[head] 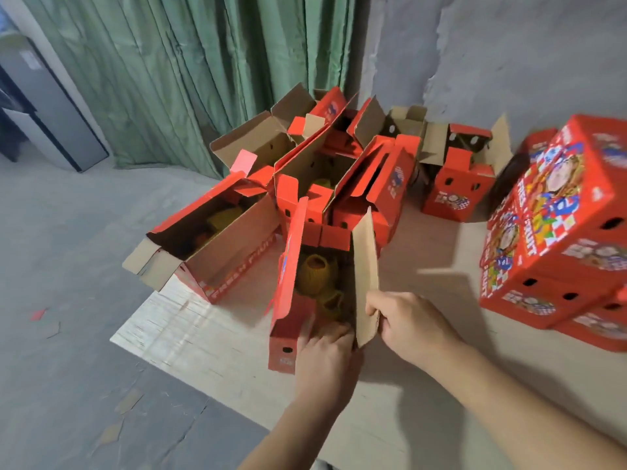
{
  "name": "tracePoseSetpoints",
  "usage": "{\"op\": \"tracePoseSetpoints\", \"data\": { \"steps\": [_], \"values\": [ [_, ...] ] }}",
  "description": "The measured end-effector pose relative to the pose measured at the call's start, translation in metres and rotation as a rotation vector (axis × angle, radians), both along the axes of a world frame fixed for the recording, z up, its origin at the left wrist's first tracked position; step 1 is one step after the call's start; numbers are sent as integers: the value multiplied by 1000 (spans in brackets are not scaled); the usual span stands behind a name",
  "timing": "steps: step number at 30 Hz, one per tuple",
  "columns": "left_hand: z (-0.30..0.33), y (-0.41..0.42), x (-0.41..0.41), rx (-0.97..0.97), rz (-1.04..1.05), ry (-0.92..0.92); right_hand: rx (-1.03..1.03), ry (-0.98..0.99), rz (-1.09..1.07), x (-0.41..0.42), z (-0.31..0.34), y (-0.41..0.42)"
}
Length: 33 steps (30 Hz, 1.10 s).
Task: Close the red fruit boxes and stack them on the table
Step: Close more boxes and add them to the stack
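- The open red box (291, 334) you are working on sits at the near edge of the bench (424, 252), both long flaps standing up: the red-faced one (288, 262) on the left, the bare cardboard one (366, 269) on the right.
- Inside it lie fruit in yellow foam netting (317, 271), so treat the box as carrying some weight; lift it from underneath or by both ends, not by a flap.
- The board looks like thin corrugated card, stiff along the panels but quick to crease at the folds. Hold flaps near the free edge and fold them along the score.
- Your right hand (407, 323) pinches the near lower edge of the cardboard flap, fingers (373, 303) curled over it.
- Your left hand (325, 357) is at the box's near end, fingertips (334, 334) dipping inside; whether they hold an end tab I cannot tell, since the view there is dark.
- Behind it, several more open boxes (339, 171) crowd the bench, flaps up at all angles.
- On the right stands the stack of closed boxes (559, 232), printed lids upward.
- Green curtain (169, 79) hangs behind.
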<state>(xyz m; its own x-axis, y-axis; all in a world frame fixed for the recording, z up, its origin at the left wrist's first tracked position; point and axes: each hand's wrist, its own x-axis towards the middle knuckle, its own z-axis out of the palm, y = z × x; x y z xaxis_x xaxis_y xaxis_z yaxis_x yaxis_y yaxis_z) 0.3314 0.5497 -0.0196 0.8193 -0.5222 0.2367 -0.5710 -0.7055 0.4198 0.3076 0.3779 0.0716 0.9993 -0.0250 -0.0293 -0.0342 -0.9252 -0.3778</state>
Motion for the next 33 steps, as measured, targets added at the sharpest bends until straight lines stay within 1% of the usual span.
{"op": "tracePoseSetpoints", "data": {
  "steps": [4, 7, 8, 10, 11, 12, 14, 15, 17, 18, 20, 22, 23, 24, 26, 28, 30, 32, 33],
  "values": [
    [10, -61, -50, -8, -88, -34, 15, -29, -64, -51, -7, -78],
    [17, -119, -107, 10, -130, 22, 25, -50, -73, -103, -13, -144],
    [21, -141, -129, 23, -157, 66, 35, -61, -77, -122, -13, -168],
    [29, -191, -176, 35, -229, 260, 23, -83, -99, -160, -11, -223],
    [33, -218, -201, 53, -304, 374, 1, -84, -119, -177, -9, -253],
    [36, -246, -225, 92, -411, 445, -18, -81, -146, -194, -6, -285],
    [49, -301, -271, 167, -662, 437, -41, -48, -208, -223, 1, -345],
    [57, -323, -290, 160, -785, 417, -29, -16, -229, -237, 4, -372],
    [73, -356, -317, 82, -976, 369, 6, 46, -273, -265, 10, -412],
    [78, -367, -325, 35, -1040, 329, -3, 65, -303, -279, 11, -424],
    [81, -378, -329, -90, -1093, 263, 11, 47, -345, -305, 6, -436],
    [79, -380, -316, -223, -1068, 205, 131, -31, -387, -325, -7, -432],
    [75, -379, -304, -264, -1034, 132, 176, -73, -407, -333, -14, -425],
    [71, -378, -290, -286, -979, 64, 192, -111, -426, -340, -21, -418],
    [60, -372, -260, -292, -786, -25, 190, -161, -458, -351, -38, -402],
    [50, -365, -229, -268, -570, -119, 233, -167, -508, -362, -59, -388],
    [43, -362, -204, -210, -484, -188, 320, -118, -559, -371, -76, -376],
    [34, -365, -184, -71, -406, -236, 481, -61, -573, -375, -87, -367],
    [30, -366, -177, 10, -295, -191, 543, -38, -557, -377, -92, -363]
  ]
}}
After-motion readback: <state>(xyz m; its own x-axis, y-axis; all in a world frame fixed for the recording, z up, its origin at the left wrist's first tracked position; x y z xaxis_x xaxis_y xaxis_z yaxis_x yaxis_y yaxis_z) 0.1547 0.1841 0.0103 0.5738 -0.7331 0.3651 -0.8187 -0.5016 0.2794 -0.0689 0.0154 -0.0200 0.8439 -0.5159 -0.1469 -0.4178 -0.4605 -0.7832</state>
